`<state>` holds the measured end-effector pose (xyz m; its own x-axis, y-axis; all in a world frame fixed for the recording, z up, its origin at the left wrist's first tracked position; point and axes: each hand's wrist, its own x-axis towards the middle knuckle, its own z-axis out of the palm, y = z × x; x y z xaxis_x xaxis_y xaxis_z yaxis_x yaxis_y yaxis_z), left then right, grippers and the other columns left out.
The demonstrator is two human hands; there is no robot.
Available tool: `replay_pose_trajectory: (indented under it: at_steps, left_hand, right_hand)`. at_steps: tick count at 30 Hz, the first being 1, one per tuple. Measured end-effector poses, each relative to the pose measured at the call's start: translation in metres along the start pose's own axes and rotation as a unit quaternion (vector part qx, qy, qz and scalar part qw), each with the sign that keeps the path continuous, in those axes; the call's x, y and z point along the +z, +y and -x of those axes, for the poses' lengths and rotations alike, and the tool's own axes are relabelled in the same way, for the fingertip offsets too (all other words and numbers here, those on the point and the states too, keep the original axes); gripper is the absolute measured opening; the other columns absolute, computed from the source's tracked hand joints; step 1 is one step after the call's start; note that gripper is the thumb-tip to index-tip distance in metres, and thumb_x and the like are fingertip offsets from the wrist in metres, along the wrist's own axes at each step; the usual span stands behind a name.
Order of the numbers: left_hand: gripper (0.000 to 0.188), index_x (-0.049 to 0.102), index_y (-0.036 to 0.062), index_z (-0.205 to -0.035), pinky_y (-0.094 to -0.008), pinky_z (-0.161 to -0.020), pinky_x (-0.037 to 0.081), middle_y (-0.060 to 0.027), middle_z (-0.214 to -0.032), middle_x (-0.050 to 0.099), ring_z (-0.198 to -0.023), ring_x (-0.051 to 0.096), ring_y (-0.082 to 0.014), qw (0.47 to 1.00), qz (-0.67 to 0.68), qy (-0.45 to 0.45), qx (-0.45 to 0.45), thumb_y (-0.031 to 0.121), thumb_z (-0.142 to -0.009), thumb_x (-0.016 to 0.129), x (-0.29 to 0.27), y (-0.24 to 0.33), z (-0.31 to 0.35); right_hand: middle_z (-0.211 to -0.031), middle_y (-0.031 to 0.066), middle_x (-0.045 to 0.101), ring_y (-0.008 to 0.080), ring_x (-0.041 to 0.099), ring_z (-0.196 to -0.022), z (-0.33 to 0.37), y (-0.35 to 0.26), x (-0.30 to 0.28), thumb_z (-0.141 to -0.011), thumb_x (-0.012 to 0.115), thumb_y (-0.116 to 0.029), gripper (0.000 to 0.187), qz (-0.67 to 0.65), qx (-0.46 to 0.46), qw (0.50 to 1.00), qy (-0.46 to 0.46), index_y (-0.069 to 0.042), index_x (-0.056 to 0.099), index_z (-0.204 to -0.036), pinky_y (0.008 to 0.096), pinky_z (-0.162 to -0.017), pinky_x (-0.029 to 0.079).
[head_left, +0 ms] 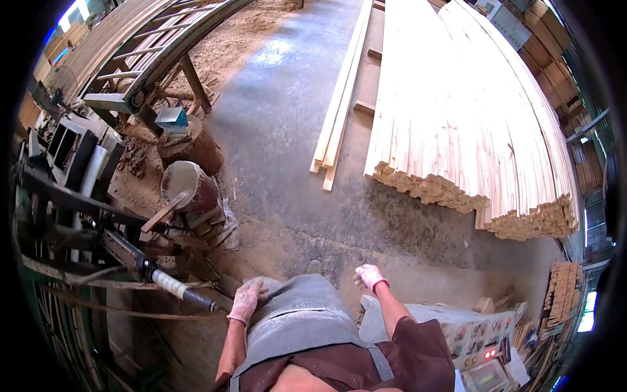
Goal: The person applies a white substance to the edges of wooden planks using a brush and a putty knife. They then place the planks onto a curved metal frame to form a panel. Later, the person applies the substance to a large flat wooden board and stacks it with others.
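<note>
My left hand (247, 300), in a pale dusty work glove, hangs beside the left edge of the grey apron (297, 320). Its fingers are loosely bent and apart, with nothing seen in them; whether they touch the cloth I cannot tell. Out in front of the apron's right side is my right hand (369, 276), gloved in the same way with a pink cuff. Its fingers are curled in and no object shows in them. Closest to the left hand is a dark bar with a white-wrapped section (171, 285), pointing toward it from the machine.
A large stack of pale timber strips (450, 111) lies ahead right, with a few loose strips (339, 104) beside it. At left are a bucket (187, 186) with a wooden stick, a stump (191, 145) and a roller conveyor (150, 62). A control panel (480, 336) stands at right.
</note>
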<state>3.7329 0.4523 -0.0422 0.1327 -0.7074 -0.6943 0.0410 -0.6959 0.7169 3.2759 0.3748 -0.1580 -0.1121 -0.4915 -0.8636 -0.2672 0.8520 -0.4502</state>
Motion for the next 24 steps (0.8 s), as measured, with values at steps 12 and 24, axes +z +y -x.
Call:
replay_pose_trajectory:
  at_steps: [12,24]
  left_hand:
    - [0.05,0.062,-0.0037,-0.139,-0.0385,-0.094,0.057,-0.0202,-0.123,0.073,-0.108,0.073,-0.03,0.969,-0.218,-0.004,0.114,0.033,-0.106,0.06,0.019,0.213,-0.332]
    - [0.07,0.053,-0.0024,-0.143,-0.0499,-0.097,0.053,-0.0243,-0.121,0.071,-0.113,0.067,-0.0429,0.851,-0.507,-0.062,0.126,0.042,-0.093,0.072,0.062,0.336,-0.612]
  right_hand:
    - [-0.096,0.0127,0.075,0.0186,0.069,-0.067,-0.189,-0.325,0.059,-0.105,0.064,-0.027,0.031,-0.003,0.016,0.996,-0.086,-0.004,0.065,-0.127,0.0349,-0.055,0.055]
    - [-0.111,0.0232,0.072,0.0337,0.072,-0.073,-0.44,-0.451,0.06,-0.104,0.066,-0.026,0.037,-0.266,0.174,0.948,0.018,-0.003,0.057,-0.132,0.0441,-0.05,0.059]
